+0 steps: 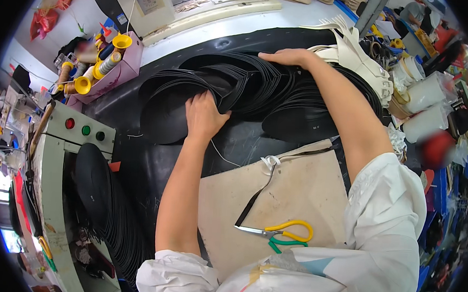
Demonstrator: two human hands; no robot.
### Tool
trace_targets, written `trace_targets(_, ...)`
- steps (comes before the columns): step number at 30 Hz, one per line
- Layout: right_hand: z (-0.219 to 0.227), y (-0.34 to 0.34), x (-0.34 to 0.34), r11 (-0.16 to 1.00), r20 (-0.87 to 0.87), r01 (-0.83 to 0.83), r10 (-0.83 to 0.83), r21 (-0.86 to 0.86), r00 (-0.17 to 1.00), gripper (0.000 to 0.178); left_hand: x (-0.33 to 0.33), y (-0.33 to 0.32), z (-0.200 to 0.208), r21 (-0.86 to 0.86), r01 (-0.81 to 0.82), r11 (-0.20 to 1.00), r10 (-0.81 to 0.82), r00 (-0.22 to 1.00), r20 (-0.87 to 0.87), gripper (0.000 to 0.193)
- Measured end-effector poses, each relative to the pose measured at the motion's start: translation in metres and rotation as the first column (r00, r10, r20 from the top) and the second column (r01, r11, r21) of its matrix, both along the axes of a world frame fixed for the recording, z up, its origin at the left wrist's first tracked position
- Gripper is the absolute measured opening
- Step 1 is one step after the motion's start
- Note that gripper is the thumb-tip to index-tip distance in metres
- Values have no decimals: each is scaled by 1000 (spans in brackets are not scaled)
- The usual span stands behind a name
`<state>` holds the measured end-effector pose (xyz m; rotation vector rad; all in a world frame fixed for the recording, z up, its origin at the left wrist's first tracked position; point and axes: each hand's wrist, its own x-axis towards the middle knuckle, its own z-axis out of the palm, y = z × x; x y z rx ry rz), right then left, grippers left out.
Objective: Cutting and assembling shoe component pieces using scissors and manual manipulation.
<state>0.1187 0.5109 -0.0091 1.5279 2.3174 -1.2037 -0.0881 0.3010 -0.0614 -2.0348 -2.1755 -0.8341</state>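
Stacks of thin, black, curved pieces [163, 115] lie fanned out on a black-covered worktop. My left hand [204, 114] is closed on the near-left stack, its fingertips over the edge and partly hidden among the pieces, the thumb to the right. Farther back, my right hand [288, 57] lies stretched out along the far rim of the middle stack [270, 81], its fingers extended to the left. Below my right forearm rests another fanned stack of black ovals [294, 117]. A tan board [230, 199] in front of me carries yellow-and-green-handled scissors [269, 232] and a black strap [257, 198].
A pink box of thread spools [113, 66] stands at the back left. Nearer is a grey control box with buttons [87, 129], beside a tall stack of black pieces [109, 218]. White strappy pieces [352, 54] lie back right. A machine base [215, 13] spans the far side.
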Motion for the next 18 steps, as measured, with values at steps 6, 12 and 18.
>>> trace_targets(6,17,-23,-25,791,5,-58,70,609,998,59,-4,-11,-4,209,-14,978,17,1000,-13,41)
trace_targets(12,102,-51,-78,615,-27,-168,294,770,955,58,-20,-54,36,393,-228,891,250,968,-6,40)
trace_targets(18,144,-132,-54,713,-186,-191,415,675,891,60,17,-157,128,322,-234,918,246,969,3,33)
